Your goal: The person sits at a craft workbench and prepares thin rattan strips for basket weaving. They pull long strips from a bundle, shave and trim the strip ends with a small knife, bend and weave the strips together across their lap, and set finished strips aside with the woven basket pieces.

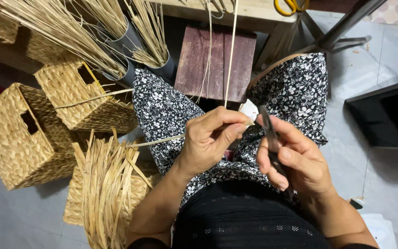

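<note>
Baskets [19, 133]: tan-gold, woven braid pattern. Straw bundle [104, 184]: pale yellow-beige. Stalks [65, 32] in grey tubes [125, 41]: straw-coloured. Strip [230, 50]: pale cream. Skirt [171, 110]: black, small white floral print. Top [249, 221]: black, faint dotted rows. Blade [269, 131]: dark grey. Stool [215, 62]: dark reddish-brown. Scissors [289, 6]: yellow handles. Floor [383, 55]: pale grey tile.
</note>
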`<state>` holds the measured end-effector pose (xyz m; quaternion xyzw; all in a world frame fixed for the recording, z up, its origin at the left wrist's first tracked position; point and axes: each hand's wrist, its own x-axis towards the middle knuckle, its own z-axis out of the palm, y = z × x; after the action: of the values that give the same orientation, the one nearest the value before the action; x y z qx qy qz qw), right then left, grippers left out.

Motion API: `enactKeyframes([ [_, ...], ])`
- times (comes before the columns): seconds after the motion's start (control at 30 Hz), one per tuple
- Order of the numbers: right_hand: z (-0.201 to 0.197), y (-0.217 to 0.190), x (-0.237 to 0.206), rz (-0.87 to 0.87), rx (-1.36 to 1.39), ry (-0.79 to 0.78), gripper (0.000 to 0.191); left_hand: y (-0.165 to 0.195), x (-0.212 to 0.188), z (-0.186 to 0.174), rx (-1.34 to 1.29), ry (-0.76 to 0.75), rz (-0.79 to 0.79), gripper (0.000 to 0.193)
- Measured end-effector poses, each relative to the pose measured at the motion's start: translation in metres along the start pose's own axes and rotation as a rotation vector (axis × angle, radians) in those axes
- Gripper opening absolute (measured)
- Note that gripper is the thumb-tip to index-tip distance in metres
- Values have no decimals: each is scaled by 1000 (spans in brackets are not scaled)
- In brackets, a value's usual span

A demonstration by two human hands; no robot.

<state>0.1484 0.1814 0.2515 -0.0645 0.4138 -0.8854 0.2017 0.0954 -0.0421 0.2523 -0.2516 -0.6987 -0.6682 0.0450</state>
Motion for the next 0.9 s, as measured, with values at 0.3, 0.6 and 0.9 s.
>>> enactKeyframes([
  [0.3,-6,11,1,119,134,-77,57,5,-7,-10,53,-20,62,11],
  [0.6,-14,13,1,188,243,-117,54,6,-11,-16,123,-47,59,9],
  [0.9,-22,18,-1,207,258,-122,50,6,-12,-17,125,-58,75,10],
])
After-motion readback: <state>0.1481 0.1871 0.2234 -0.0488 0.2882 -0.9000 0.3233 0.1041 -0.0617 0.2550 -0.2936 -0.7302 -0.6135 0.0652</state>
